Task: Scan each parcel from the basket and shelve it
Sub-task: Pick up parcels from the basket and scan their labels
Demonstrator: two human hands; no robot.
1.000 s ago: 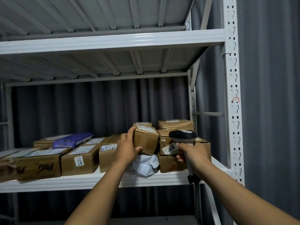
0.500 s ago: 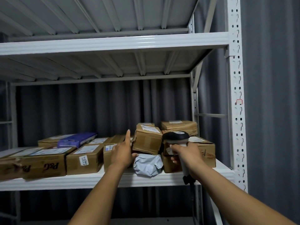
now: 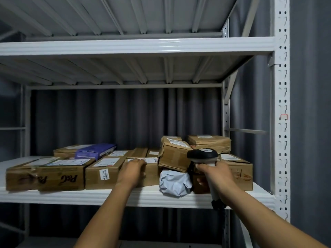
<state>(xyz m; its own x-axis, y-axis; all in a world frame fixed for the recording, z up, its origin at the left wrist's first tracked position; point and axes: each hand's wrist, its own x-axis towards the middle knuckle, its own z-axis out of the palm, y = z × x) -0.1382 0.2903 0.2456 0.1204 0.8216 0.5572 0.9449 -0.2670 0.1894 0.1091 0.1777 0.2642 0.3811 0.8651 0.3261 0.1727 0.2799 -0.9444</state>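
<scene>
R hand [image 3: 215, 178] is wrapped round the scanner [image 3: 202, 154]. The tilted parcel [image 3: 173, 154] is lodged btwn both hands, propped on a grey polybag [image 3: 174, 184], touched by neither; judged shelved. L hand [image 3: 132, 173] is laid on a carton [image 3: 152, 173], fingers bent, grip can't be told. Basket unseen, remainder unknown.

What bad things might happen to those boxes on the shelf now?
The tilted box leans on a squashy grey bag with no hand holding it, so it might slide or tip off. The bag sits right at the shelf edge and might get nudged off. The right hand holds the scanner close to that box and might bump it.
</scene>
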